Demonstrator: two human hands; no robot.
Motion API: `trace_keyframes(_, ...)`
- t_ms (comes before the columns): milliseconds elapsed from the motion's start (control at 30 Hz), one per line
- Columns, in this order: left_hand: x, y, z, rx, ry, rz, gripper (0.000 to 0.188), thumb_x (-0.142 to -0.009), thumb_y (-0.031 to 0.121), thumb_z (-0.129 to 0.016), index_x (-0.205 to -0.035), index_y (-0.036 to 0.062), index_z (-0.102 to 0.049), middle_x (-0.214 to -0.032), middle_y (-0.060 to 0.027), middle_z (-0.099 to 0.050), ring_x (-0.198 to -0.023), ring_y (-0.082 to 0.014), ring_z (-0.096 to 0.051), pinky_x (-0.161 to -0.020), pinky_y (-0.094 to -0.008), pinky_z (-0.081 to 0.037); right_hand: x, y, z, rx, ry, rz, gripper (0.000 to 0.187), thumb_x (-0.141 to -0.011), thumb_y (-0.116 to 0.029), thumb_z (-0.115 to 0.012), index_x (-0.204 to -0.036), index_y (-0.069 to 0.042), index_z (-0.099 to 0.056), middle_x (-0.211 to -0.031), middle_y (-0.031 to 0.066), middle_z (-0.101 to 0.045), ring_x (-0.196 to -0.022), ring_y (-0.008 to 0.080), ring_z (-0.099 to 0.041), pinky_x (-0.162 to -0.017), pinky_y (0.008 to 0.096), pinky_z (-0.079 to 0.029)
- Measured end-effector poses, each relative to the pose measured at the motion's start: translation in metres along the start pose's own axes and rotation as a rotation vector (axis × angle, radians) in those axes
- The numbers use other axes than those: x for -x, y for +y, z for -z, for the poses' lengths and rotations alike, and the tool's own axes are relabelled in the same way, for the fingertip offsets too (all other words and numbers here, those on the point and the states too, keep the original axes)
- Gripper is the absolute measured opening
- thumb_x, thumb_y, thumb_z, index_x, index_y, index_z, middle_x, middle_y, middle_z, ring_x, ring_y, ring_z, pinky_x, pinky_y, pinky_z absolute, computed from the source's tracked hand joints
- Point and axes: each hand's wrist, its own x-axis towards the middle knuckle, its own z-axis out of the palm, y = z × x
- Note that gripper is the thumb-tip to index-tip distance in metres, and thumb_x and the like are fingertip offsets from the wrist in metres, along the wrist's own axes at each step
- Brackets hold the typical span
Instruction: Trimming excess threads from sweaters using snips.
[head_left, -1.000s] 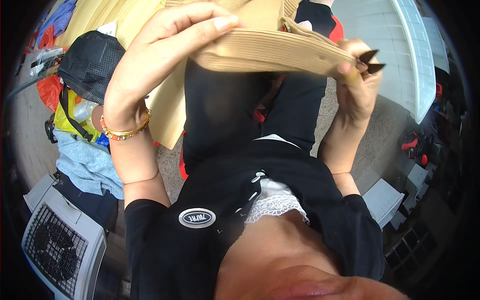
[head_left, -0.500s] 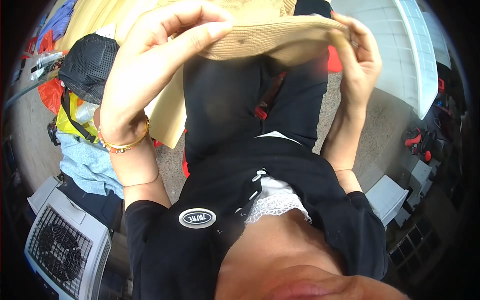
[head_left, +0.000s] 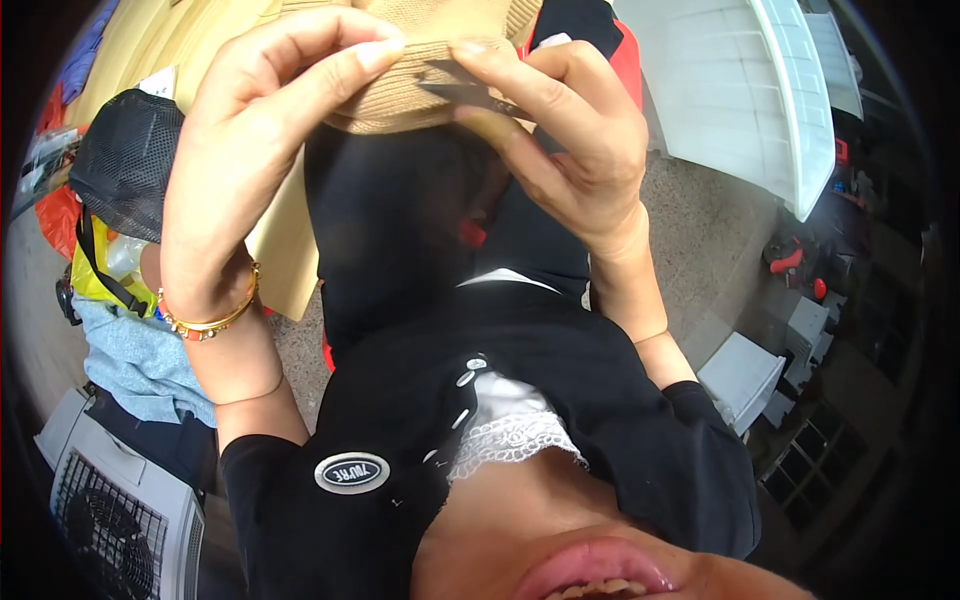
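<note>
A tan ribbed knit piece is held up in front of me, its folded edge running between my hands. My left hand pinches that edge between thumb and fingertips. My right hand is closed around small thread snips, whose dark blades stand apart and point left against the knit. The index finger of my right hand also touches the knit's upper edge. The snips' handle is mostly hidden inside the right hand. More of the tan knit lies beyond, over the yellowish surface.
At the right stands a large white plastic bin. To the left are a black mesh cap, a yellow bag and a light blue cloth. A fan unit sits lower left. A white box is at the right.
My right hand has moved left toward my left hand, and the snips' blades now show at the knit. The stretched span of knit between my hands is shorter.
</note>
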Motion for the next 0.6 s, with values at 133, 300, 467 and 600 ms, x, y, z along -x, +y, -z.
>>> trace_keyframes(133,-0.003,-0.001,0.002,-0.021,-0.032,-0.008,0.022,-0.093,0.016,-0.064,-0.106,-0.001,-0.069,-0.092,0.0001,-0.065,-0.085,-0.0063,-0.056,-0.08,-0.0216,-0.042,-0.001,-0.003,-0.002,0.042,0.014,0.009,0.041,-0.068,-0.015,-0.082,-0.108,-0.017,-0.074,-0.074,-0.0001,-0.057,-0.064,0.0149,-0.058,-0.055,0.0282,-0.048)
trace_keyframes(300,0.0,0.008,0.001,-0.068,-0.007,0.016,0.026,-0.094,0.019,-0.062,-0.11,-0.0013,-0.068,-0.096,-0.0017,-0.066,-0.088,-0.0078,-0.058,-0.081,-0.0219,-0.042,-0.023,0.025,-0.019,0.025,0.216,0.405,0.037,-0.074,-0.006,-0.078,-0.11,-0.007,-0.071,-0.074,0.0005,-0.056,-0.064,0.0134,-0.055,-0.056,0.0272,-0.045)
trace_keyframes(467,0.0,0.003,0.004,-0.145,0.032,-0.006,0.026,-0.095,0.019,-0.062,-0.11,-0.0015,-0.068,-0.096,-0.0018,-0.066,-0.087,-0.008,-0.057,-0.079,-0.0218,-0.042,-0.018,-0.022,0.005,0.07,-0.074,0.041,0.032,-0.081,0.002,-0.074,-0.112,0.003,-0.067,-0.075,-0.0016,-0.057,-0.063,0.0094,-0.051,-0.056,0.0254,-0.042)
trace_keyframes(600,-0.009,-0.003,-0.002,-0.016,-0.006,-0.09,0.022,-0.094,0.014,-0.062,-0.108,-0.002,-0.068,-0.097,-0.0023,-0.066,-0.094,-0.0083,-0.059,-0.088,-0.0232,-0.043,-0.005,0.003,-0.004,-0.212,0.096,0.007,0.033,-0.071,-0.005,-0.081,-0.103,-0.01,-0.076,-0.072,0.0013,-0.055,-0.06,0.0119,-0.054,-0.053,0.0245,-0.044)
